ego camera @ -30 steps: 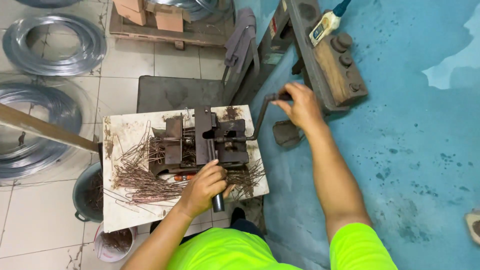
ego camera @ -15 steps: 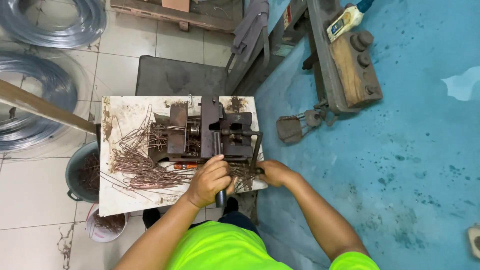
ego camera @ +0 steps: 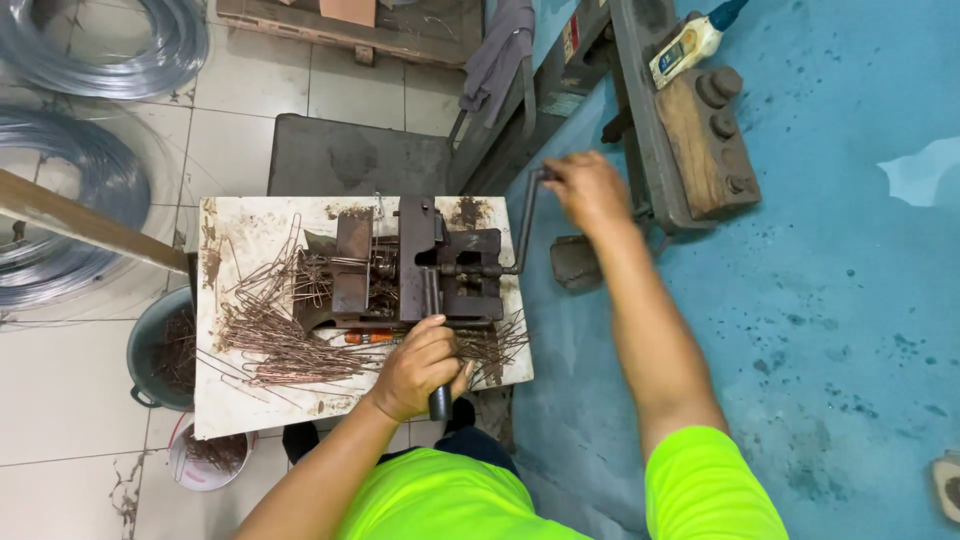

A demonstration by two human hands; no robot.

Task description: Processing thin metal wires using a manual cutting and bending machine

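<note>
1. I see 2 coils of clear tubing (ego camera: 75,190) on the tiled floor (ego camera: 60,390), at the upper left.
2. A grey bucket (ego camera: 150,350) stands just left of the white board, with thin brown wire pieces inside.
3. A small white tub (ego camera: 205,462) sits below the bucket, also holding wire bits.
4. A wooden plank (ego camera: 80,218) runs in from the left edge, slanting down.
5. A dark metal plate (ego camera: 355,155) lies on the floor beyond the board.
6. A grey cloth (ego camera: 500,50) hangs over a metal frame at the top.
7. A wooden block (ego camera: 700,140) with 3 round knobs sits on a dark beam.
8. The floor on the right is painted blue (ego camera: 850,300).
</note>
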